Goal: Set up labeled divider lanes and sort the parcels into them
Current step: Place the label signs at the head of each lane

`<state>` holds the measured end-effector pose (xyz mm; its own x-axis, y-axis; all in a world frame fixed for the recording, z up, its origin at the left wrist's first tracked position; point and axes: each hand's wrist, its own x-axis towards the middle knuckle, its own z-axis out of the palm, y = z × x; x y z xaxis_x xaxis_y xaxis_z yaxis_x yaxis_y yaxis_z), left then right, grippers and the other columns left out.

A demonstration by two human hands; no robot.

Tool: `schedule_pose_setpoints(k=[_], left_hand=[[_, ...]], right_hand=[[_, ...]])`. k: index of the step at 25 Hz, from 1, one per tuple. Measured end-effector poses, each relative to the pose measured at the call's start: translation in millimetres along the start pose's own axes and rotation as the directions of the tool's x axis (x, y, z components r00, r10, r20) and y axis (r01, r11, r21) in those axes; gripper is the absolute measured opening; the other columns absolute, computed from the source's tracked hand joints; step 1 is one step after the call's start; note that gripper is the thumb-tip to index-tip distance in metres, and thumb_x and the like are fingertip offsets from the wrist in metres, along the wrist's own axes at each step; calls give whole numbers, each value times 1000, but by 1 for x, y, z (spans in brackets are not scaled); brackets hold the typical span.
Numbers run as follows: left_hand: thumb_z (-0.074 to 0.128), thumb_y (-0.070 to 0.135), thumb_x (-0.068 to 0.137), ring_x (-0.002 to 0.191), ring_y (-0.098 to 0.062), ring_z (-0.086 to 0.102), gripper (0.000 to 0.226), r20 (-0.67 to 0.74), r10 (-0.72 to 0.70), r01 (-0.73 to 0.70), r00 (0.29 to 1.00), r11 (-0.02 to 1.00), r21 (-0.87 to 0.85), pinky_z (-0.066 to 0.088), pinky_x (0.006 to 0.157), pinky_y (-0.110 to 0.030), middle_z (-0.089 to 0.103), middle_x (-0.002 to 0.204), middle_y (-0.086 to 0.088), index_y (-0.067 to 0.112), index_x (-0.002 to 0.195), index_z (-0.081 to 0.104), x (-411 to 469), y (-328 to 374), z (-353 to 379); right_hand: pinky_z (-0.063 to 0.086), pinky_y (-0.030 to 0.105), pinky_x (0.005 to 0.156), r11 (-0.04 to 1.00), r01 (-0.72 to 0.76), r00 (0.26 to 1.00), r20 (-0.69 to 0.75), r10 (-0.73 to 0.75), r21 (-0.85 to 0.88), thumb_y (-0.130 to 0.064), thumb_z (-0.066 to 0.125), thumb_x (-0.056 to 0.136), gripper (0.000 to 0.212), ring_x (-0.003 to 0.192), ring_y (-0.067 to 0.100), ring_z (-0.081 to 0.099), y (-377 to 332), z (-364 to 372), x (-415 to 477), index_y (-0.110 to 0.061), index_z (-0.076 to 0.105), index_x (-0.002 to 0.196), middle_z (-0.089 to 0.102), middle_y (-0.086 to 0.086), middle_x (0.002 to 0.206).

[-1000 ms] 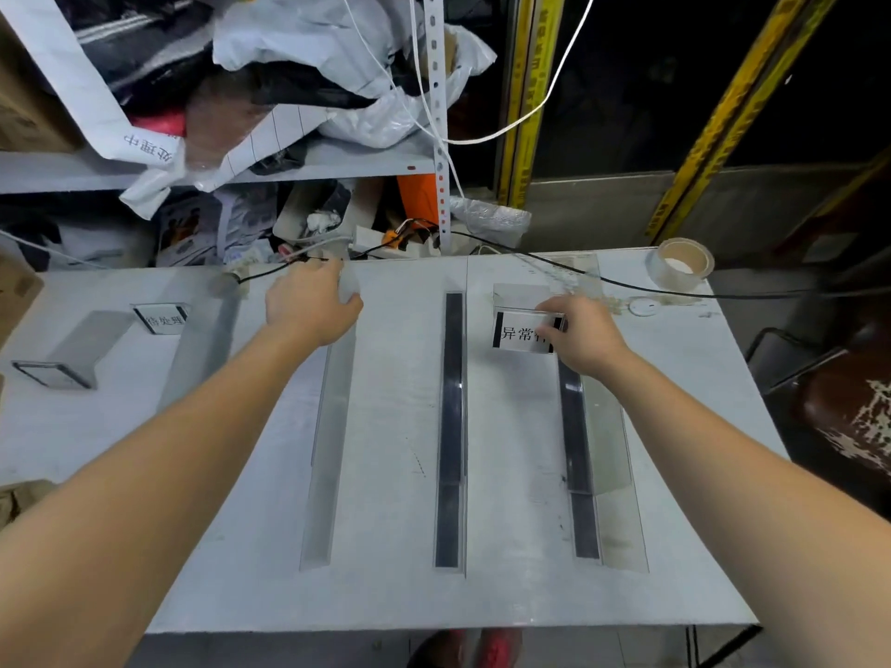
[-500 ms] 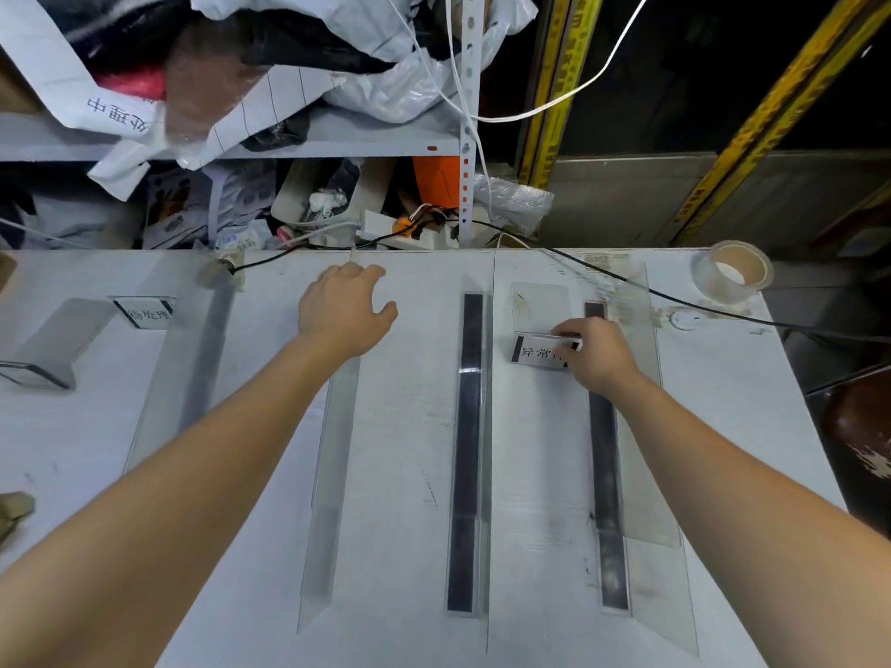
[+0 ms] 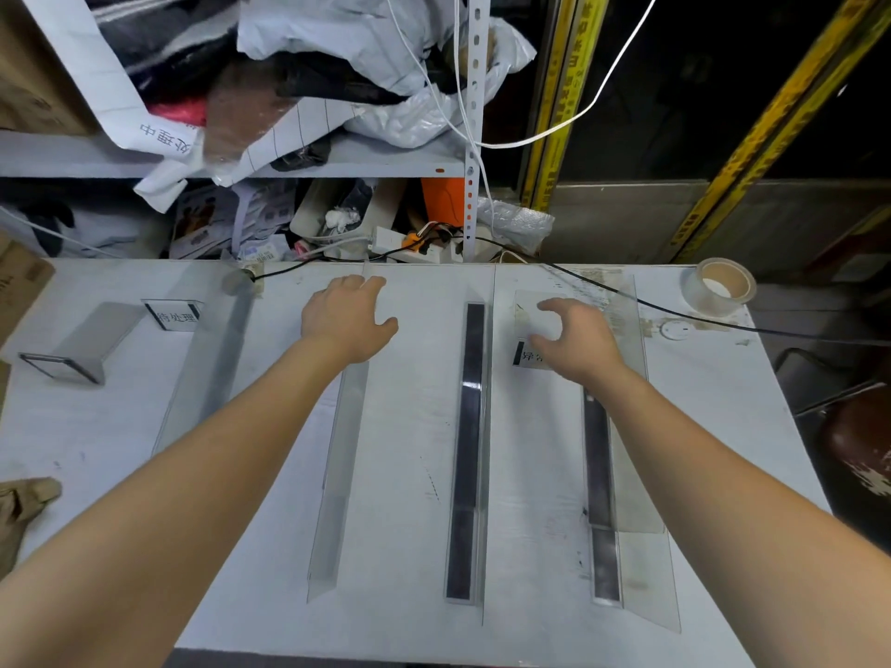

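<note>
**Hands.** The left hand (image 3: 347, 320) lies palm-down over the far end of the second divider (image 3: 337, 474), with its fingers bent over the top edge. I cannot tell whether they clamp it. The right hand (image 3: 576, 342) is spread wide with arched fingers and holds nothing. Its thumb tip is at the top edge of the label card (image 3: 525, 355); I cannot confirm contact.

**Task items.** The card is white with black print and is partly hidden by the hand. It sits in the lane between the third divider (image 3: 470, 426) and the fourth divider (image 3: 598, 474), near their far ends. The first divider (image 3: 207, 368) stands furthest left, with a label stand (image 3: 172, 316) just beside it.

**Materials.** All four dividers are long, clear plastic strips running front to back, roughly parallel. The third and fourth carry glossy black strips along their bases.

**Room.** The white table (image 3: 410, 532) is scuffed, and open lanes run between the dividers to its near edge. A tape roll (image 3: 721, 286) sits at the far right corner, with a black cable (image 3: 699, 316) crossing beside it.
</note>
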<state>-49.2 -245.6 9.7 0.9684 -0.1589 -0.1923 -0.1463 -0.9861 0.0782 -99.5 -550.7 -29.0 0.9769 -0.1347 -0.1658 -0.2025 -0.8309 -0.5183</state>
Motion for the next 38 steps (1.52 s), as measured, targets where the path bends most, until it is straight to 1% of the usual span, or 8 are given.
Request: schedule_pose_setpoints(k=[5,10,16,20,23,29,34,38], left_hand=[[54,53,95,136,-29,42,64,-16,-31,31,999,999,32,42,105,-46,46,150,-6,23,149,40,-45,-21,-33],[48,56,97,134,-32,46,64,-65,-127,127,990,992,-16,48,99,-49,47,150,-8,24,151,37,-105,-56,-74],[49,56,97,121,-36,56,60,-94,-192,189,977,981,-45,51,93,-49,57,140,-9,25,147,41,-163,-140,-101],[53,52,98,139,-32,45,70,-85,-223,219,971,974,-49,43,108,-47,42,157,-7,21,157,30,-194,-215,-97],[57,46,98,138,-30,46,74,-102,-221,219,970,975,-34,46,102,-43,39,159,-6,20,160,25,-217,-283,-96],[54,52,98,129,-30,51,71,-86,-190,191,978,982,6,53,89,-43,49,148,-6,25,157,26,-255,-404,-96],[56,45,98,129,-30,50,72,-74,-183,177,980,980,-87,51,95,-45,48,147,-8,22,158,26,-261,-465,-85],[54,47,98,132,-28,49,69,-70,-183,175,981,979,-103,50,96,-45,45,150,-6,24,157,27,-251,-496,-66]], right_hand=[[45,41,106,990,136,991,9,-136,-33,-41,72,88,64,135,27,50,-46,-26,-24,-20,53,144,54,4,148],[45,46,108,951,282,959,71,-275,-124,-46,73,86,68,137,28,48,-108,-27,-53,-21,51,145,54,5,148],[45,44,107,914,378,925,92,-368,-148,-46,69,89,63,135,27,49,-183,-12,-79,-22,52,145,55,5,147],[44,40,107,897,410,912,87,-401,-168,-44,70,88,64,135,29,50,-246,18,-103,-18,53,143,57,8,145],[43,37,104,888,421,906,127,-403,-184,-41,70,89,62,131,29,53,-305,57,-125,-17,52,143,60,7,141],[44,39,106,885,427,904,118,-411,-184,-40,68,90,60,135,27,49,-419,129,-156,-17,53,143,56,5,146],[45,37,104,875,455,889,152,-433,-168,-38,69,89,59,132,25,52,-492,182,-158,-16,55,142,58,5,144],[46,38,106,877,466,875,207,-437,-119,-36,69,90,55,129,24,54,-523,229,-137,-16,56,140,60,4,141]])
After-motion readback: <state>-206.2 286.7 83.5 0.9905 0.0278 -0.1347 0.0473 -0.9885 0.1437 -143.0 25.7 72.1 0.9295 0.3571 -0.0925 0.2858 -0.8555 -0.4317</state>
